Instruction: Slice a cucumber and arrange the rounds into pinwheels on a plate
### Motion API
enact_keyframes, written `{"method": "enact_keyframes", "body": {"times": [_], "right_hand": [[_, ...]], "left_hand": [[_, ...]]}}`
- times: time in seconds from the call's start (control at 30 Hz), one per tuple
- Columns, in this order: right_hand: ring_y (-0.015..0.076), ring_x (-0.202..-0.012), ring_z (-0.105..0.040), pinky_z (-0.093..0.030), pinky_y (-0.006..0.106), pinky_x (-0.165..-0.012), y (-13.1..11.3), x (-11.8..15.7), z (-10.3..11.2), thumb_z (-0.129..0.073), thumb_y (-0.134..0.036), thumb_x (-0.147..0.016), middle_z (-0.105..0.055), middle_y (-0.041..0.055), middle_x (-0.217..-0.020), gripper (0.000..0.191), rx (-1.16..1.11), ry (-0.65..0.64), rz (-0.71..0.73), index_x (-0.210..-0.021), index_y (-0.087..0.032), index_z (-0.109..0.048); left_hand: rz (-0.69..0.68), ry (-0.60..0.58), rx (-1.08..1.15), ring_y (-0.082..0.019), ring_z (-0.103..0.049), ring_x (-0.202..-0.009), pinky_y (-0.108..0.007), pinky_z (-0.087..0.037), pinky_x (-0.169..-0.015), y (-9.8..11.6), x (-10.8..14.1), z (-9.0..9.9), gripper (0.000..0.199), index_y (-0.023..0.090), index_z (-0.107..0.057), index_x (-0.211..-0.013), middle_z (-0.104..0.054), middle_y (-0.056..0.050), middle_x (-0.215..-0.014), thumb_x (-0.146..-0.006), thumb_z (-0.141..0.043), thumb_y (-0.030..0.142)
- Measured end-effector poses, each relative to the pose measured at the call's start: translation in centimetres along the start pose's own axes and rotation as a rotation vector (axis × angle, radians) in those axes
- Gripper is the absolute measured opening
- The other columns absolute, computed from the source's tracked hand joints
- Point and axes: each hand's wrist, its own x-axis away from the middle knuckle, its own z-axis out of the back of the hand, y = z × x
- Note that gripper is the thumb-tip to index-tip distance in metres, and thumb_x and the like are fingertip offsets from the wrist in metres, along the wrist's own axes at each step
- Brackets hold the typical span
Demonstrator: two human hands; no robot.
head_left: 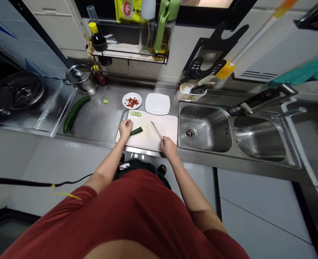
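Note:
A kitchen knife [157,130] is in my right hand [169,146], which is closed round its handle. Its blade points up and left over the white cutting board [164,124]. My left hand [125,128] is over the board's left side, fingers curled together; whether anything is between them is hidden. Right beside those fingers lies a short piece of cucumber [136,131], its left end partly covered by the hand. Several cucumber slices [135,114] lie in a row near the board's upper left edge.
Behind the board stand a plate of chopped red pieces [132,101] and a white square plate [157,104]. A whole cucumber [74,114], loose slices [105,101] and a lidded pot [81,79] are on the left. At right is a double sink [207,126].

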Motion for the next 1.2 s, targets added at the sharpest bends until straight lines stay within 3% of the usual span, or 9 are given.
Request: {"method": "enact_keyframes", "body": {"times": [0.17,0.47,0.77,1.2], "right_hand": [[0.0203,-0.096,-0.06,-0.039,0.025,-0.077,-1.5,-0.8,0.6,-0.034,-0.028,-0.099,-0.065,0.0102,-0.106,0.028,-0.077,-0.061,0.069,-0.114,-0.017,-0.055],[0.0227,-0.092,-0.063,-0.042,0.027,-0.075,-4.7,-1.6,1.4,-0.033,-0.027,-0.1,-0.066,0.0132,-0.102,0.027,-0.065,-0.144,0.177,-0.116,-0.016,-0.051],[0.0247,-0.096,-0.063,-0.045,0.03,-0.079,-6.5,-1.8,2.1,-0.033,-0.023,-0.099,-0.066,0.0154,-0.104,0.028,-0.046,-0.173,0.172,-0.12,-0.013,-0.049],[0.0247,-0.097,-0.063,-0.046,0.031,-0.081,-6.9,-1.7,1.8,-0.032,-0.024,-0.099,-0.065,0.0153,-0.105,0.028,-0.03,-0.194,0.151,-0.119,-0.014,-0.049]], "left_hand": [[-0.208,-0.124,-0.052,-0.018,-0.06,-0.095,-0.031,-0.046,-0.09,0.9,2.1,0.6,0.021,0.02,-0.069,-0.096,-0.065,-0.007,-0.098,-0.087,-0.055,0.033],[-0.359,-0.261,-0.081,-0.018,-0.059,-0.1,-0.032,-0.045,-0.092,0.8,3.3,0.2,0.023,0.021,-0.069,-0.1,-0.065,-0.007,-0.101,-0.091,-0.052,0.032],[-0.412,-0.276,-0.066,-0.018,-0.059,-0.097,-0.032,-0.045,-0.09,-0.3,3.5,-0.9,0.026,0.022,-0.071,-0.102,-0.068,-0.006,-0.101,-0.092,-0.05,0.033],[-0.419,-0.279,-0.114,-0.019,-0.058,-0.097,-0.034,-0.045,-0.09,-0.3,3.5,-1.0,0.027,0.023,-0.071,-0.104,-0.067,-0.007,-0.102,-0.093,-0.048,0.033]]}}
